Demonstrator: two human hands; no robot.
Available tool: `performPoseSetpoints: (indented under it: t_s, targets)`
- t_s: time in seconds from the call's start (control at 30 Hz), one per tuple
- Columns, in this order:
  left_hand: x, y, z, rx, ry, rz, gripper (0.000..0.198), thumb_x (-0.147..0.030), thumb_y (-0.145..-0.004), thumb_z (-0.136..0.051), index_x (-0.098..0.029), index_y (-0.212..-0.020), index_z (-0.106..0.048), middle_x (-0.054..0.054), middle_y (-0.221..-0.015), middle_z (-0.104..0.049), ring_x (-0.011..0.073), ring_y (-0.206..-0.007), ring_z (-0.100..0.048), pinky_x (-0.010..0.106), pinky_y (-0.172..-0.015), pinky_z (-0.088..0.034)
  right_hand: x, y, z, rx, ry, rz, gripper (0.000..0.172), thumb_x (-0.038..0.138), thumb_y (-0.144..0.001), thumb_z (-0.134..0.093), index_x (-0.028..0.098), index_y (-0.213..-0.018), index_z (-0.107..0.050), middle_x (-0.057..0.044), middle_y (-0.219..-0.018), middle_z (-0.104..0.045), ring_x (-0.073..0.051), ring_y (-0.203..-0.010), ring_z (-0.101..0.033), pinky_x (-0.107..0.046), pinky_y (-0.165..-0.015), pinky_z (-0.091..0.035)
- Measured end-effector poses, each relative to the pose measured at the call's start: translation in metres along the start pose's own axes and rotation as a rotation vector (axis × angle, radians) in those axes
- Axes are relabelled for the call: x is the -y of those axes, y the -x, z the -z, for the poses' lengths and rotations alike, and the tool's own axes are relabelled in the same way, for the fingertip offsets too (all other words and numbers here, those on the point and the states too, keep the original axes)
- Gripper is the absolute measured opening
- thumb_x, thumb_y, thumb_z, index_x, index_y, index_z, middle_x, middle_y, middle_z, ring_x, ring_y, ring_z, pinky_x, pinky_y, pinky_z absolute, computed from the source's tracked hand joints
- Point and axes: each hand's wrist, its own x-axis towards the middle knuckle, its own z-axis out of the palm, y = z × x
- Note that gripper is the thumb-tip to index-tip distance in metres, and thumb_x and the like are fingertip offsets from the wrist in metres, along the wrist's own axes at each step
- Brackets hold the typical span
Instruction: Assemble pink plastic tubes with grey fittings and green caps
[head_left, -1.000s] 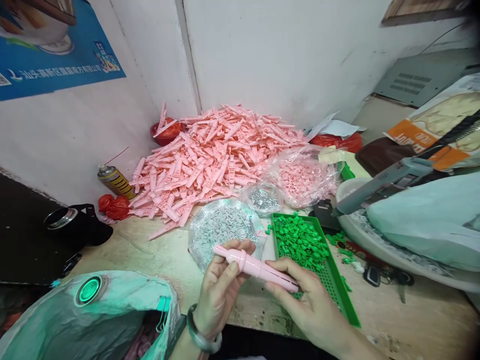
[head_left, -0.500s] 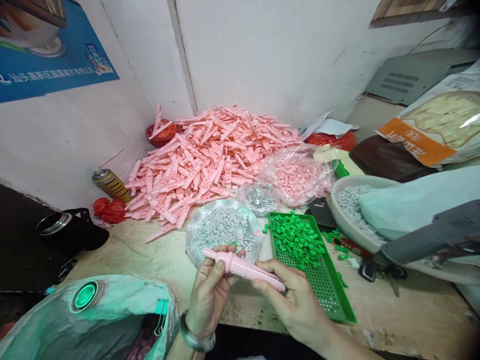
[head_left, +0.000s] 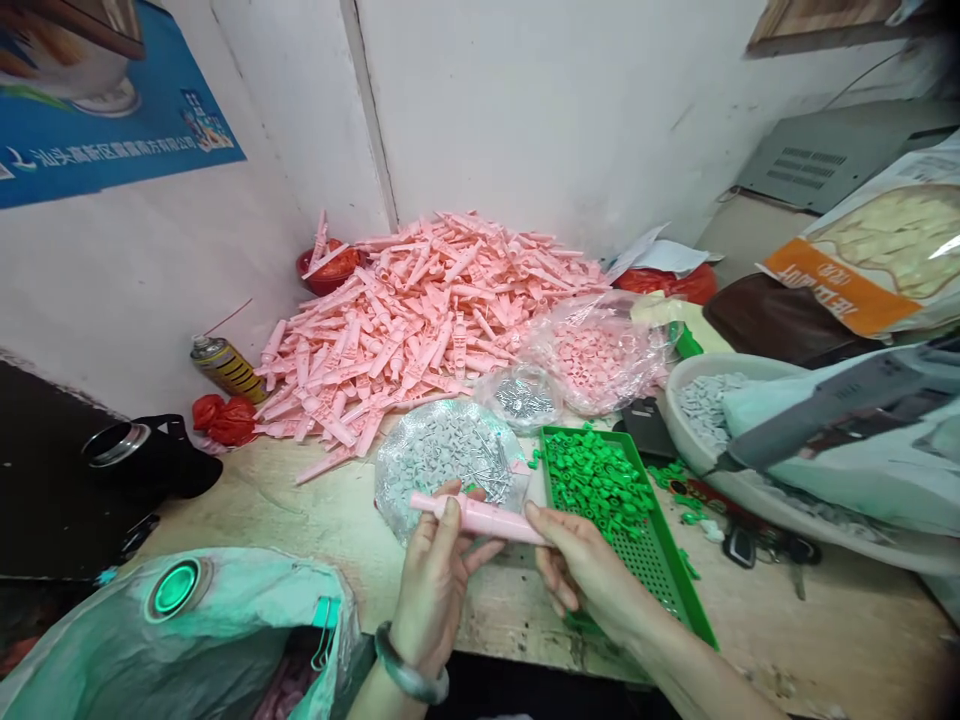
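Our left hand point(head_left: 433, 585) closes around a pink plastic tube point(head_left: 476, 517), thumb and fingers clasped on its wider part. Our right hand point(head_left: 592, 578) meets the narrow tip, its thumb against the tube and its other fingers curled loosely below (we cannot tell whether it truly grips). The two hands stay apart, linked only through the tube, which lies nearly level between them above the surface point(head_left: 495, 625). We judge a steady hold near the middle best here, since a slim piece can twist if held only by its end. Just beyond the left hand lies a clear bag of small grey parts point(head_left: 442, 465). Beyond the right hand sits a green perforated tray point(head_left: 652, 565) heaped with green pieces point(head_left: 598, 480). Farther out, a large heap of pink plastic parts point(head_left: 405, 330) fills the corner.
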Motion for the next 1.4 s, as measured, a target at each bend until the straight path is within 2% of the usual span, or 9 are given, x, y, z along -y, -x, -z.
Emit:
performPoseSetpoints:
  t_s: [0.07, 0.17, 0.27, 0.43, 0.57, 0.67, 0.83, 1.17, 1.4]
  targets:
    - [0.001, 0.000, -0.002, 0.025, 0.006, 0.012, 0.043, -0.040, -0.077, -0.074, -0.017, -0.110, -0.057, 0.010, -0.107, -0.069, 0.0231, -0.093, -0.068, 0.040, -0.078, -0.060, -0.003, 0.000, 0.002, 0.020, 0.090, 0.051, 0.052, 0.068, -0.083, -0.051, 0.016, -0.084, -0.058, 0.005, -0.046, -0.053, -0.008, -0.031, -0.040, -0.020, -0.036, -0.037]
    - [0.001, -0.001, -0.002, 0.003, 0.005, 0.029, 0.042, -0.042, -0.076, -0.075, -0.016, -0.104, -0.056, 0.008, -0.096, -0.070, 0.0218, -0.085, -0.069, 0.039, -0.074, -0.061, -0.005, 0.008, -0.002, -0.101, 0.349, 0.418, 0.039, 0.051, -0.084, -0.062, 0.017, -0.104, -0.062, -0.003, -0.077, -0.067, -0.015, -0.061, -0.063, -0.024, -0.055, -0.050]
    - [0.001, 0.001, -0.001, 0.050, 0.040, 0.070, 0.044, -0.044, -0.077, -0.074, -0.016, -0.106, -0.055, 0.010, -0.100, -0.070, 0.0217, -0.088, -0.069, 0.039, -0.077, -0.061, -0.006, 0.016, -0.005, -0.168, 0.555, 0.700, 0.021, 0.035, -0.088, -0.061, 0.018, -0.100, -0.065, -0.005, -0.085, -0.068, -0.017, -0.077, -0.064, -0.026, -0.069, -0.052]
    - [0.000, 0.001, 0.008, 0.072, 0.060, 0.094, 0.047, -0.016, -0.075, -0.076, -0.019, -0.113, -0.050, 0.008, -0.106, -0.069, 0.0208, -0.090, -0.069, 0.041, -0.080, -0.061, 0.003, 0.001, 0.021, -0.100, 0.665, 0.613, 0.030, 0.036, -0.098, -0.043, 0.018, -0.097, -0.066, -0.004, -0.083, -0.069, -0.017, -0.075, -0.064, -0.025, -0.066, -0.050]
    - [0.001, -0.005, 0.012, 0.014, 0.173, 0.131, 0.036, -0.013, -0.081, -0.067, -0.020, -0.113, -0.050, 0.006, -0.099, -0.069, 0.0250, -0.089, -0.071, 0.047, -0.077, -0.062, 0.028, -0.049, 0.061, -0.542, 1.090, 0.662, 0.022, 0.028, -0.093, -0.047, 0.019, -0.096, -0.067, -0.006, -0.095, -0.070, -0.021, -0.086, -0.065, -0.030, -0.077, -0.050]
    - [0.004, -0.008, 0.007, -0.021, 0.204, 0.157, 0.025, -0.011, -0.086, -0.060, -0.018, -0.109, -0.052, 0.006, -0.090, -0.069, 0.0254, -0.086, -0.071, 0.047, -0.075, -0.063, 0.057, -0.096, 0.091, -0.709, 1.240, 0.618, 0.025, 0.016, -0.089, -0.047, 0.016, -0.102, -0.068, -0.010, -0.101, -0.069, -0.025, -0.098, -0.061, -0.034, -0.088, -0.046]
    - [0.008, -0.006, -0.004, 0.015, 0.200, 0.137, 0.048, 0.003, -0.085, -0.054, -0.021, -0.126, -0.046, 0.005, -0.091, -0.070, 0.0214, -0.084, -0.072, 0.045, -0.081, -0.062, 0.098, -0.157, 0.132, -0.919, 1.331, 0.465, 0.029, 0.008, -0.090, -0.049, 0.010, -0.114, -0.065, -0.017, -0.111, -0.064, -0.027, -0.106, -0.058, -0.039, -0.091, -0.044]
    - [0.007, -0.013, -0.011, -0.053, 0.252, 0.185, 0.046, 0.001, -0.087, -0.050, -0.018, -0.128, -0.044, 0.007, -0.089, -0.070, 0.0216, -0.078, -0.073, 0.038, -0.069, -0.064, 0.132, -0.185, 0.157, -0.926, 1.310, 0.457, 0.021, 0.029, -0.093, -0.059, 0.014, -0.107, -0.062, -0.009, -0.116, -0.060, -0.023, -0.105, -0.058, -0.043, -0.091, -0.047]
    - [0.008, -0.018, -0.014, -0.032, 0.298, 0.036, 0.047, 0.002, -0.076, -0.066, -0.022, -0.113, -0.051, 0.004, -0.094, -0.070, 0.0243, -0.086, -0.072, 0.050, -0.080, -0.061, 0.091, -0.114, 0.095, -0.640, 1.014, 0.570, 0.026, 0.021, -0.086, -0.047, 0.016, -0.103, -0.067, -0.007, -0.087, -0.069, -0.021, -0.077, -0.064, -0.033, -0.073, -0.050]
